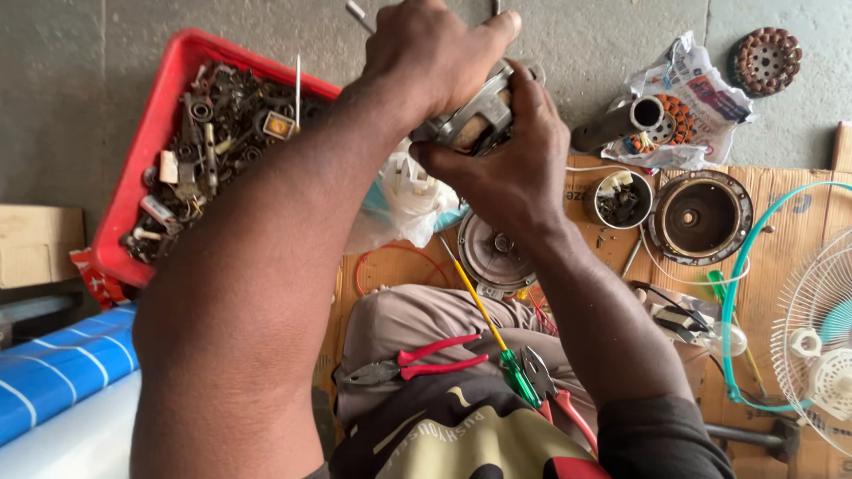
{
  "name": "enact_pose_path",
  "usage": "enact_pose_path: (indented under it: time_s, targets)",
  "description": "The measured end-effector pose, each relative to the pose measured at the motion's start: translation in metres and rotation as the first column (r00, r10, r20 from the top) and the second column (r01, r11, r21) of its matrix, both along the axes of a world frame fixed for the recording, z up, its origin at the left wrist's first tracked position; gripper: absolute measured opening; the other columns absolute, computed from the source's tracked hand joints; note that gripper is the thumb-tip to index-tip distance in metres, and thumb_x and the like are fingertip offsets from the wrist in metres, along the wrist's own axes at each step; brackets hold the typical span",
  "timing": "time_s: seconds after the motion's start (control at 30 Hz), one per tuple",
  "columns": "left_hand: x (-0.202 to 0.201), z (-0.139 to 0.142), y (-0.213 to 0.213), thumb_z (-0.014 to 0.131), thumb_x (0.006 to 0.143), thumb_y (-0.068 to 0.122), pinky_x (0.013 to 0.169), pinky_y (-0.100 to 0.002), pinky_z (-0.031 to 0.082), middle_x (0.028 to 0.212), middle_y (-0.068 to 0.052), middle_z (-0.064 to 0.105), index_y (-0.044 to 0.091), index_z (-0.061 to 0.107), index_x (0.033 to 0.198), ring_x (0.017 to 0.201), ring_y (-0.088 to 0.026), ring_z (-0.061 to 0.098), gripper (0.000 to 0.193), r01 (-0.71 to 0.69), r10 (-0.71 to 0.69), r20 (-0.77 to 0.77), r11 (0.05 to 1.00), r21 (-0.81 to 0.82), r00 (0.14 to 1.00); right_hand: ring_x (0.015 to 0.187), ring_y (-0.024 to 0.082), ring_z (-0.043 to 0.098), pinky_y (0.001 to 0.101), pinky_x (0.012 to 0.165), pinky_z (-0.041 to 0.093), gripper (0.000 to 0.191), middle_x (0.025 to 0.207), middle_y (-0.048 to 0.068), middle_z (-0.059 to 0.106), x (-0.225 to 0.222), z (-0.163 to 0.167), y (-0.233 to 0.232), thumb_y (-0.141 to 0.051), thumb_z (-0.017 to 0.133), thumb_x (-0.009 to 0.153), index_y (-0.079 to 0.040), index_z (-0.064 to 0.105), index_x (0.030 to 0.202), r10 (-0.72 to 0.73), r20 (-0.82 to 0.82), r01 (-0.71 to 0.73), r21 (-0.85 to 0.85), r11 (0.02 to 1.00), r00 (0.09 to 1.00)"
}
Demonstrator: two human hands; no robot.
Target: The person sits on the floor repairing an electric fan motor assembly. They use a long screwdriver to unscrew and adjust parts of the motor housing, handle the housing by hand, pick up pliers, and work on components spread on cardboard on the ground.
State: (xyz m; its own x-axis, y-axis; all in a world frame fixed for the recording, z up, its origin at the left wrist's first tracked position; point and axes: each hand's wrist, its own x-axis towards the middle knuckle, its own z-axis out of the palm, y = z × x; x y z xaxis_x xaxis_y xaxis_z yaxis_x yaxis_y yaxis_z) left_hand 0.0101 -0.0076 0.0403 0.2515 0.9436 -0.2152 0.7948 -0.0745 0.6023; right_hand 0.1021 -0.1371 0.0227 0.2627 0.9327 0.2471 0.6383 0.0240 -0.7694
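both hands clenched a small metal fan motor (475, 120): the left hand (426, 53) wrapped over its top, the right hand (515, 168) cupped beneath. it looked heavy, rigid and greasy, best gripped by its steel frame between the fingers.

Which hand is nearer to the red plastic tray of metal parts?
Left. The left hand grips the grey metal motor from above, just right of the red plastic tray. The right hand holds the motor's underside, farther right.
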Motion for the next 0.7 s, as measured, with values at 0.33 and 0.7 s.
enact_pose_path:
  time_s: [0.33,0.7]
  targets:
    - [0.0055,0.0058,-0.0038,0.056,0.087,0.051,0.089,-0.050,0.056,0.109,-0.019,0.074,0.011,0.072,0.115,0.100,-0.036,0.072,0.051,0.018,-0.019,0.027,1.000,0.008,0.999,0.115,0.023,0.071,0.0364,0.102,0.058,0.098,0.127,0.019,0.070,0.0057,-0.0004,-0.0076,-0.032,0.100,0.069,0.010,0.052,0.143,0.061,-0.044,-0.058,0.051,0.997,0.997]
    - [0.0083,0.0010,-0.0022,0.052,0.086,0.048,0.085,-0.050,0.056,0.098,-0.017,0.075,0.010,0.072,0.108,0.094,-0.034,0.073,0.048,0.015,-0.015,0.008,1.000,0.007,1.000,0.112,0.023,0.073,0.0361,0.097,0.061,0.098,0.124,0.018,0.069,0.0091,-0.0071,-0.0105,-0.033,0.102,0.071,0.009,0.050,0.143,0.050,0.043,-0.054,0.082,0.995,0.998]
